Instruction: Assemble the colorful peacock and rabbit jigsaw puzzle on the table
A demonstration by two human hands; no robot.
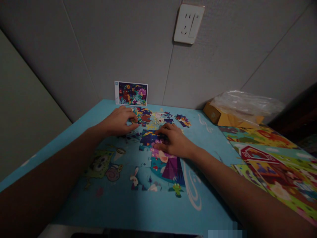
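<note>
Nearest, bare forearms [223,178] stretched across a light-blue, cartoon-printed table [119,211]. Mid-table, a partly assembled puzzle [170,168], far part beneath the right hand [175,140], fingers loosely spread; left hand [121,121] curled beside loose pieces [158,117], any grip impossible to tell. Behind, a picture card [133,94] against a grey panelled wall [138,49] with white socket [189,23]; far right, a plastic-topped yellow box [230,121].

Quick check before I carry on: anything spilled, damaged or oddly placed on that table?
Nothing looks spilled or damaged. The loose puzzle pieces lie jumbled beyond the partly assembled puzzle, which seems ordinary with the puzzle incomplete. The untidiest thing is the crumpled clear plastic lying over the yellow box at the right.
</note>
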